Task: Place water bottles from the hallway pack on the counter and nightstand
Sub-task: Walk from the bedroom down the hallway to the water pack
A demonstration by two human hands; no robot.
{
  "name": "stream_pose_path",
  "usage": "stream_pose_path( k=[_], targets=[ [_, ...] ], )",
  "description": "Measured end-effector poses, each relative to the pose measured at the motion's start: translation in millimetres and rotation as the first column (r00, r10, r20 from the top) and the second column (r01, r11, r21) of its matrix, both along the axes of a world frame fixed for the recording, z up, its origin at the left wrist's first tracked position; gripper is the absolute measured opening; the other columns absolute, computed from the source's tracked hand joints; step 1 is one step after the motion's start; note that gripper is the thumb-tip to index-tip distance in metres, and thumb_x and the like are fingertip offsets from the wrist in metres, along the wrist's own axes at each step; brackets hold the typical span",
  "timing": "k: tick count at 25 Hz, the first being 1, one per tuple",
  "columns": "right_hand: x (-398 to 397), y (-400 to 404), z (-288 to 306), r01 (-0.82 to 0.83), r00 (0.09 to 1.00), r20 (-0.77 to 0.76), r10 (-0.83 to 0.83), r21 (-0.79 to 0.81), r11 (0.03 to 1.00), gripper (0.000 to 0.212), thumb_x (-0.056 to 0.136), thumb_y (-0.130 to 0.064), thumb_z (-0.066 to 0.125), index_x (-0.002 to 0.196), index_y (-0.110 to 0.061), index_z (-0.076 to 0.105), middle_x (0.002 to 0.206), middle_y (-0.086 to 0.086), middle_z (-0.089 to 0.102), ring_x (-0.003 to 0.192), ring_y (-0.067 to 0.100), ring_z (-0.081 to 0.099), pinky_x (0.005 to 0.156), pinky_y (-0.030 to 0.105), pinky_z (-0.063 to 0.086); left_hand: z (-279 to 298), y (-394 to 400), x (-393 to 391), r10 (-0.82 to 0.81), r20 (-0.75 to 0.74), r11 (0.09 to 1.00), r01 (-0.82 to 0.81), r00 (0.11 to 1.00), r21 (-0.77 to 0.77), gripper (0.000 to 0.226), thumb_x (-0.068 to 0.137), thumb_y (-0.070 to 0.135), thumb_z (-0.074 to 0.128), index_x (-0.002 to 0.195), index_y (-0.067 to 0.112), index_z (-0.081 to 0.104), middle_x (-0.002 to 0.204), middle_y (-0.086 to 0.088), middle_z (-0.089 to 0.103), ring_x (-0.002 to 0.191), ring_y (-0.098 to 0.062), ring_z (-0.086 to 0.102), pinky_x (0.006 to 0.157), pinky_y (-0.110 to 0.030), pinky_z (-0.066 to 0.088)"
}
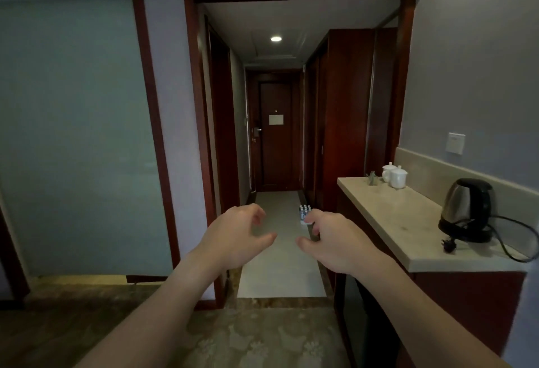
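Down the hallway floor, at about 12 o'clock from the viewpoint and just right of centre, stands the pack point(305, 215) of water bottles, against the base of the wardrobe point(347, 111). Only the caps and a strip of the bottles show; the right hand point(335, 241) partly covers the pack in view but is nowhere near it in depth.

Left hand point(236, 236): raised, fingers loosely curled, thumb out, holding nothing. Right hand: same posture, holding nothing. The two hang apart, thumbs pointing toward each other, over the tiled strip.

Counter point(408, 222) lies at 2 o'clock, pale stone top. On it: two white lidded cups point(394, 176) at the far end, a kettle point(469, 209) near the front with its cord trailing off the edge. Bare stone between cups and kettle looks like the obvious landing spot. Nightstand not in view.

Handling estimate:
- Full pack likely heavy and, if shrink-wrapped, saggy; wrap cannot be confirmed at this distance.
- Single bottles: thin plastic, stiff enough when full and capped, light, smooth-walled and possibly slippery.
- Best hold: around the body below the shoulder, or by the neck under the cap. Squeezing mid-wall may dent it.
- Not fragile; a drop would roll, not break.

Status: no bottle taken yet. Approach and crouch to 12 o'clock needed first.
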State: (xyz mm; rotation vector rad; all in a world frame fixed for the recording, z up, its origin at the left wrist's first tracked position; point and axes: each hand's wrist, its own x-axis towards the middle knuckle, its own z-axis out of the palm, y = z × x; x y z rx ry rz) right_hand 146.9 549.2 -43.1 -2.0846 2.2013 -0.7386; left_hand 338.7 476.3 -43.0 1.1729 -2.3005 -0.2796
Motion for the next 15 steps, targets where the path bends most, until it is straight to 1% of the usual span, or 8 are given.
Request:
stream_pose_path(
  k=[2, 4, 6, 10, 13, 15],
  targets=[
    [-30.0, -58.6, 8.1, -0.020, 1.000, 0.003, 0.020, 0.014, 1.000, 0.056, 0.090, -0.051, 0.059, 0.137, -0.023, 0.050, 0.110, -0.003, 0.065, 0.091, 0.013, 0.064, 0.081, 0.034, 0.057, 10.9, -47.1, -24.9, 0.035, 0.005, 0.999, -0.035, 0.999, -0.024, 0.049, 0.087, 0.053, 0.061, 0.129, 0.029, 0.054, 0.116, 0.015, 0.061, 0.107, -0.006, 0.057, 0.093, -0.029, 0.052],
    [-48.4, -114.1, 13.4, -0.046, 0.999, 0.024, 0.046, 0.032, 0.998, 0.056, 0.091, -0.050, 0.059, 0.138, -0.021, 0.049, 0.118, 0.000, 0.066, 0.100, 0.017, 0.064, 0.087, 0.036, 0.056, 15.4, -91.7, -40.5, 0.070, -0.009, 0.997, -0.070, 0.997, -0.030, 0.048, 0.087, 0.053, 0.061, 0.128, 0.029, 0.055, 0.114, 0.018, 0.058, 0.107, -0.003, 0.056, 0.090, -0.024, 0.050],
    [-57.2, -167.8, 15.2, -0.096, 0.995, 0.046, 0.094, 0.048, 0.994, 0.055, 0.091, -0.049, 0.059, 0.138, -0.021, 0.050, 0.121, 0.000, 0.065, 0.105, 0.018, 0.063, 0.088, 0.035, 0.055, 12.9, -141.2, -50.6, 0.102, -0.026, 0.994, -0.103, 0.994, -0.024, 0.047, 0.086, 0.053, 0.062, 0.126, 0.030, 0.055, 0.115, 0.018, 0.058, 0.107, -0.003, 0.056, 0.088, -0.021, 0.049],
    [-75.8, -276.1, 6.6, -0.154, 0.988, 0.035, 0.152, 0.075, 0.985, 0.049, 0.092, -0.049, 0.059, 0.134, -0.023, 0.053, 0.117, -0.003, 0.066, 0.101, 0.016, 0.063, 0.081, 0.028, 0.053, 1.5, -248.4, -75.0, 0.142, -0.026, 0.990, -0.142, 0.990, -0.002, 0.048, 0.087, 0.053, 0.062, 0.127, 0.029, 0.056, 0.118, 0.015, 0.061, 0.106, -0.003, 0.056, 0.089, -0.024, 0.051],
    [-101.7, -372.3, -8.5, -0.118, 0.993, 0.031, 0.116, 0.077, 0.990, 0.054, 0.091, -0.050, 0.059, 0.137, -0.023, 0.050, 0.124, -0.001, 0.064, 0.106, 0.017, 0.063, 0.084, 0.030, 0.054, -10.7, -341.9, -96.6, 0.131, -0.051, 0.991, -0.131, 0.990, -0.002, 0.048, 0.087, 0.053, 0.062, 0.127, 0.028, 0.057, 0.117, 0.014, 0.061, 0.106, -0.004, 0.057, 0.090, -0.026, 0.053],
    [-119.4, -441.6, -15.7, -0.087, 0.996, 0.029, 0.084, 0.085, 0.993, 0.057, 0.090, -0.053, 0.059, 0.138, -0.024, 0.048, 0.125, -0.002, 0.063, 0.107, 0.018, 0.063, 0.086, 0.032, 0.054, -16.4, -412.2, -111.5, 0.114, -0.051, 0.993, -0.114, 0.992, 0.000, 0.049, 0.086, 0.053, 0.062, 0.127, 0.027, 0.056, 0.116, 0.014, 0.062, 0.106, -0.005, 0.057, 0.092, -0.029, 0.054]
  ],
)
